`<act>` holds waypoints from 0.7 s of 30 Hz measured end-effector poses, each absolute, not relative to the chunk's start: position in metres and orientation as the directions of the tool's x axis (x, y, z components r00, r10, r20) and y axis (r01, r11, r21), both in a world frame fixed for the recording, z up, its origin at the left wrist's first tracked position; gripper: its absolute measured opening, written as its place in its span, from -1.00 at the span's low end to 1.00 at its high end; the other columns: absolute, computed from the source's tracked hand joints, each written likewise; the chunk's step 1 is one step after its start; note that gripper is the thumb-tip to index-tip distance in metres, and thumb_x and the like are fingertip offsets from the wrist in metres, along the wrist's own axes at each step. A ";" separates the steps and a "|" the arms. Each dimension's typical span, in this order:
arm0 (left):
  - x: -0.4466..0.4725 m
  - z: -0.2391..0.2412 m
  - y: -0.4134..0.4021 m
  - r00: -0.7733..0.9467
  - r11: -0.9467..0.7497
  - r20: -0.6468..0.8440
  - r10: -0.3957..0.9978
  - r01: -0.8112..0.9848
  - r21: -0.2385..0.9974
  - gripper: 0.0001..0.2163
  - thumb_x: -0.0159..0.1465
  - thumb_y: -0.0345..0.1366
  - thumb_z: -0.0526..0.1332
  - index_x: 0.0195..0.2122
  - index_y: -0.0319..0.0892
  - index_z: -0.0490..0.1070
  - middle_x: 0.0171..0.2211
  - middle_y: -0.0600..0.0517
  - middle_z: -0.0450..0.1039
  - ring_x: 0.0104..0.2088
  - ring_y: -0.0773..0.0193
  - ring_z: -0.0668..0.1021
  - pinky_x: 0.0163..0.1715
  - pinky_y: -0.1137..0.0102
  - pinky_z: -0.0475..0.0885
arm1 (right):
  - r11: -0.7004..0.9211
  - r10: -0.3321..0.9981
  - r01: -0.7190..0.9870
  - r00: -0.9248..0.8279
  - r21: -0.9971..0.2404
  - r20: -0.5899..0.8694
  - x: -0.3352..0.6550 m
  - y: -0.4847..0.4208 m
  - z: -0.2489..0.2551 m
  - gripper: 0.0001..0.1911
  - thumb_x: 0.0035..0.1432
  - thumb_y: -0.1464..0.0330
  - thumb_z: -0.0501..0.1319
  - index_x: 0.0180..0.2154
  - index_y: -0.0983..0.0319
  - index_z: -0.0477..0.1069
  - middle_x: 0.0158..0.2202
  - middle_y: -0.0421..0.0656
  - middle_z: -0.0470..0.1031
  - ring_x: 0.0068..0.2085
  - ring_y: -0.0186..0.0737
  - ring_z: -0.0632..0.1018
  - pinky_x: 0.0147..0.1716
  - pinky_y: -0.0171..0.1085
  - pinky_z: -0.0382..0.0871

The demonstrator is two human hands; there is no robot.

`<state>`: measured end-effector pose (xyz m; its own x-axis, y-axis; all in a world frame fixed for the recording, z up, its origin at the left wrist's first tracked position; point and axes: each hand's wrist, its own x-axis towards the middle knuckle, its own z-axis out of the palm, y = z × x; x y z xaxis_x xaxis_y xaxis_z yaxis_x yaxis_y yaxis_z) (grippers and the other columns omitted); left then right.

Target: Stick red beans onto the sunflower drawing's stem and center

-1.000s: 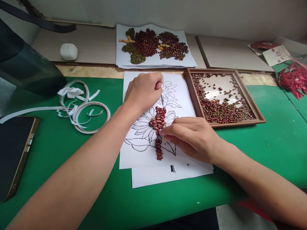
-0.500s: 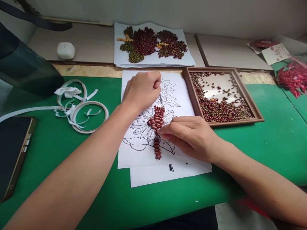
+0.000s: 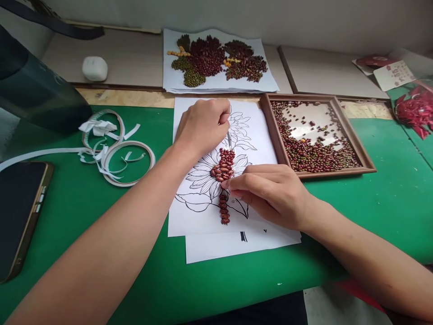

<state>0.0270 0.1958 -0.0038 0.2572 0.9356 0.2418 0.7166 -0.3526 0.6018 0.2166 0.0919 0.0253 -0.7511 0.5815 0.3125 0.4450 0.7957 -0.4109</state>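
Observation:
A white sheet point(image 3: 179, 221) with a black line drawing of flowers lies on the table. Red beans point(image 3: 222, 169) fill the lower flower's centre and a strip above it, and brown speckled beans point(image 3: 224, 210) form a column down the stem. My right hand point(image 3: 274, 194) is closed in a pinch, thumb and forefinger on a red bean at the lower edge of the flower's centre. Over the sheet's upper part my left hand point(image 3: 204, 124) rests in a loose fist; whatever its curled fingers hold is hidden.
Right of the sheet stands a brown-framed tray point(image 3: 367, 158) of small red and green beans. Behind lies a bean picture point(image 3: 206, 58). On the left are tape rolls point(image 3: 151, 167), a phone point(image 3: 20, 216), a dark bottle point(image 3: 40, 90) and a white case point(image 3: 95, 68).
The whole view has shifted slightly to the right. Both hands keep nearly the same place on the sheet, the right fingertips still at the flower's centre.

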 end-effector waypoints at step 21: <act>0.027 -0.003 0.196 0.260 -0.339 0.218 0.941 0.725 0.600 -0.76 0.25 -0.45 0.19 -0.50 -0.08 0.16 -0.49 0.03 0.38 -0.41 0.16 0.39 -0.38 0.23 0.12 | 0.825 0.547 0.400 -0.745 -0.399 0.383 0.220 0.094 0.018 -0.94 0.48 0.41 0.18 -0.10 0.18 0.44 -0.14 -0.10 0.61 -0.20 -0.28 0.62 -0.25 -0.31 0.45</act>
<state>0.0272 0.1961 -0.0025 0.2596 0.9408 0.2179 0.7248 -0.3390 0.5998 0.2197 0.0941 0.0177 -0.7446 0.5467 0.3830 0.4003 0.8249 -0.3991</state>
